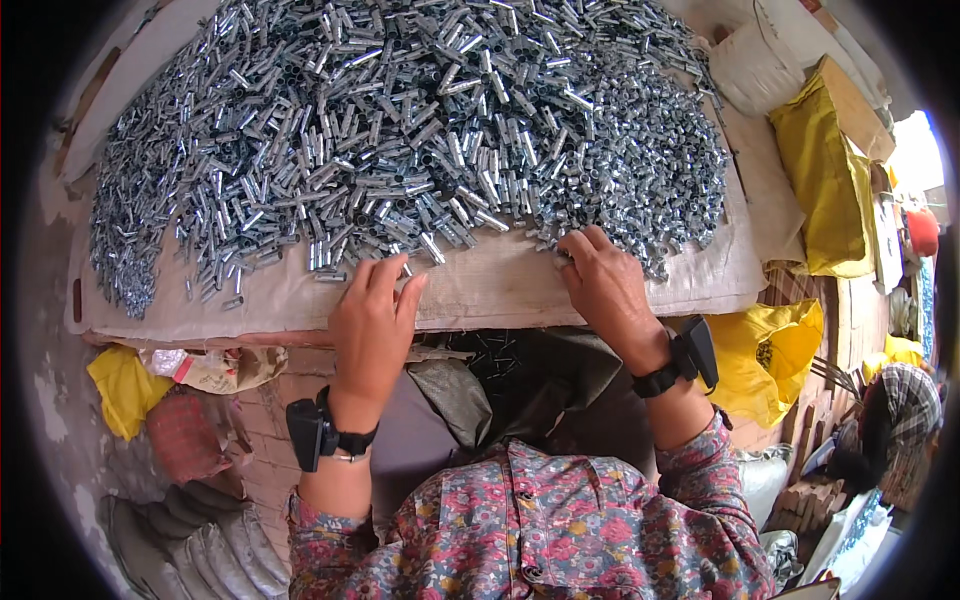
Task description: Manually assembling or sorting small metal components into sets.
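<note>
A large heap of shiny metal tubes (pixel 330 150) covers the cloth-topped table (pixel 480 285). At the heap's near edge, my left hand (pixel 372 315) has its thumb and forefinger closing about a short metal tube (pixel 407 269). My right hand (pixel 610 290) is curled beside the heap of smaller, shorter metal pieces (pixel 640 160). Its fingertips are bent together over the cloth, and whatever lies between them is too small to name. Both wrists wear black strapped devices.
Under the table edge, dark sheeting lies across my lap with several loose metal pieces (pixel 490 355) on it. A yellow bag (pixel 765 360) stands open at the right. Another yellow sack (pixel 825 180) is further back. Grey sacks (pixel 190 540) lie at the lower left.
</note>
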